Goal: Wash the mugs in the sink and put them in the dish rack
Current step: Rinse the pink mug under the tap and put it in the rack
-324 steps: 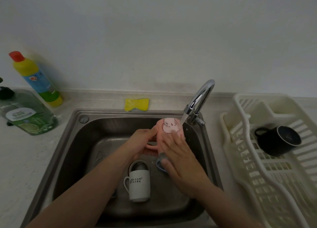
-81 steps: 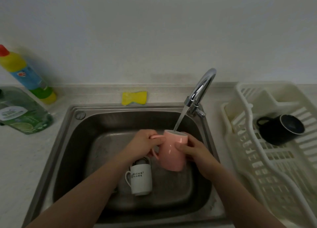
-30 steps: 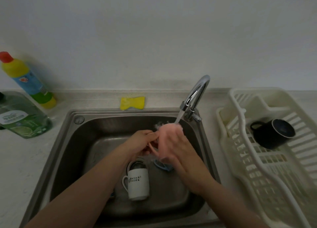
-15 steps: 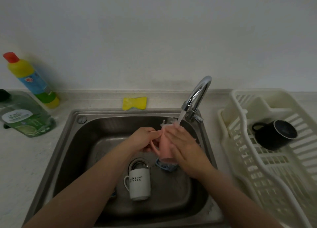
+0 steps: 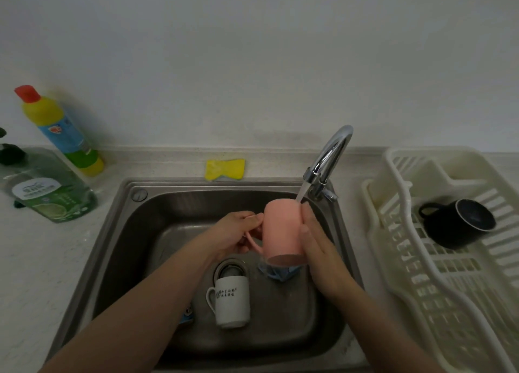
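While water runs from the tap, the scene reads so from left to right
Far left of the counter [image 5: 42, 260]: a green soap bottle [image 5: 47, 192] lies on its side, and a yellow bottle [image 5: 60, 132] with a red cap stands behind it near the wall
Back edge of the sink [image 5: 118, 232]: a yellow sponge [image 5: 224, 169] lies between basin and wall
Left hand [image 5: 234, 235]: its fingers are curled round the handle of the pink mug [image 5: 282, 232], pinching it
Pink mug: held upside down above the basin, tilted, its open end toward the camera – the stream from the tap [image 5: 328, 156] strikes its base
White mug [image 5: 231, 301]: stands mouth down on the sink floor, just in front of the drain [image 5: 230, 268], handle to the left
Blue cloth [image 5: 278, 273]: crumpled on the sink floor beneath the pink mug
Right hand [image 5: 316, 243]: fingers straight, laid flat against the pink mug's right side
Dish rack [image 5: 449, 288]: white plastic, on the counter right of the sink
Black mug [image 5: 456, 222]: lies on its side in the dish rack – mouth to the right, handle to the left
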A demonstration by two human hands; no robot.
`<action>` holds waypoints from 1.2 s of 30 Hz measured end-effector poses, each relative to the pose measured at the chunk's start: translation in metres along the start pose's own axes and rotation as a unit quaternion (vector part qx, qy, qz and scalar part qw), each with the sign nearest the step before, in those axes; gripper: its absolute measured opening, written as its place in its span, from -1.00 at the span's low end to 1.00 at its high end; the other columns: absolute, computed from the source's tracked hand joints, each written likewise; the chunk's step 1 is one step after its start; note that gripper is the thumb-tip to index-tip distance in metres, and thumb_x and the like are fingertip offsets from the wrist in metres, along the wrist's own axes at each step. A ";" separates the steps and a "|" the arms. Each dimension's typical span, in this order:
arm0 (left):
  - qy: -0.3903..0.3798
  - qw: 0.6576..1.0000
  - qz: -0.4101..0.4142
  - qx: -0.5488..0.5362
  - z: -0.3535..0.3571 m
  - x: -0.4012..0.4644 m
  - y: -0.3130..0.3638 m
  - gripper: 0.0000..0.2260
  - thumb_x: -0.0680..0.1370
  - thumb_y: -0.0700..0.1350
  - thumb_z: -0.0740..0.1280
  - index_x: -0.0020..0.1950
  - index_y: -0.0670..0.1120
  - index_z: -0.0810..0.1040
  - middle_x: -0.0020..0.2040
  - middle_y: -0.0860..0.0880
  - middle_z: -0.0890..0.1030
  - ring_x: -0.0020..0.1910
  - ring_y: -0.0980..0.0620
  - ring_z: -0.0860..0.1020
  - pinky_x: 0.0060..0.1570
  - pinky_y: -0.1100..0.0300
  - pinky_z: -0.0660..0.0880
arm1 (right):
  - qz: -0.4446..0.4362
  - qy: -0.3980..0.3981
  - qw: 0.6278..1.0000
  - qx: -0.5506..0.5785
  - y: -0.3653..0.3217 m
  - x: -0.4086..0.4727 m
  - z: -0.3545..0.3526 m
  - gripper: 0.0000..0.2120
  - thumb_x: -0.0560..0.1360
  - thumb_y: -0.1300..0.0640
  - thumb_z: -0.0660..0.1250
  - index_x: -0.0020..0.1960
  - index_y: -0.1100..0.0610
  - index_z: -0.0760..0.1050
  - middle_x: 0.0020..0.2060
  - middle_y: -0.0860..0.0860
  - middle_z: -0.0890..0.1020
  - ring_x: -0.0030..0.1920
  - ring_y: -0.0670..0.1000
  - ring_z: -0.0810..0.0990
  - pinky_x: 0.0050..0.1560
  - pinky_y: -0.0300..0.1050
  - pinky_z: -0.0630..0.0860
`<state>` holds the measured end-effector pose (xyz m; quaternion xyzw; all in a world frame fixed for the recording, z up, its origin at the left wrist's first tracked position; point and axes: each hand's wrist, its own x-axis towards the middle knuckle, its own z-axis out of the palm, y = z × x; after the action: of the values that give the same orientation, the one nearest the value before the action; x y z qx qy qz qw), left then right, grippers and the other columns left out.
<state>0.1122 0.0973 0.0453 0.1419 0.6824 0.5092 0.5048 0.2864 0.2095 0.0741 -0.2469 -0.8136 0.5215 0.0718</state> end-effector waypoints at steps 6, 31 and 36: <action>0.003 0.999 0.012 0.047 0.007 -0.001 0.004 -0.77 0.65 0.02 0.23 -0.10 -0.09 0.52 -0.23 -0.04 0.63 -0.41 0.04 0.53 -0.47 0.28 0.34 | -0.154 -0.050 0.961 -0.225 0.004 -0.018 -0.001 -0.37 0.57 -0.24 -0.11 0.57 -0.02 -0.11 0.55 -0.18 -0.16 0.52 -0.22 -0.23 0.50 -0.27 -0.18; 0.026 0.999 0.025 -0.002 -0.006 0.000 0.007 -0.77 0.65 0.00 0.22 0.00 -0.14 0.54 -0.23 -0.04 0.62 -0.46 0.11 0.49 -0.48 0.30 0.33 | -0.126 -0.021 0.982 -0.137 0.010 -0.025 0.004 -0.37 0.58 -0.23 -0.06 0.57 -0.10 -0.15 0.54 -0.28 -0.17 0.51 -0.28 -0.13 0.43 -0.34 -0.01; 0.006 1.000 0.018 0.010 -0.001 0.000 0.000 -0.76 0.65 0.01 0.21 -0.04 -0.14 0.52 -0.19 -0.08 0.61 -0.43 0.08 0.50 -0.47 0.30 0.35 | -0.044 0.012 0.995 -0.086 0.000 0.000 0.001 -0.33 0.51 -0.36 -0.09 0.54 -0.22 -0.23 0.54 -0.27 -0.18 0.52 -0.21 -0.07 0.44 -0.26 0.04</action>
<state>0.1117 0.0971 0.0449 0.1563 0.6879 0.5121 0.4900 0.2858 0.2083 0.0739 -0.2220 -0.8648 0.4428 0.0827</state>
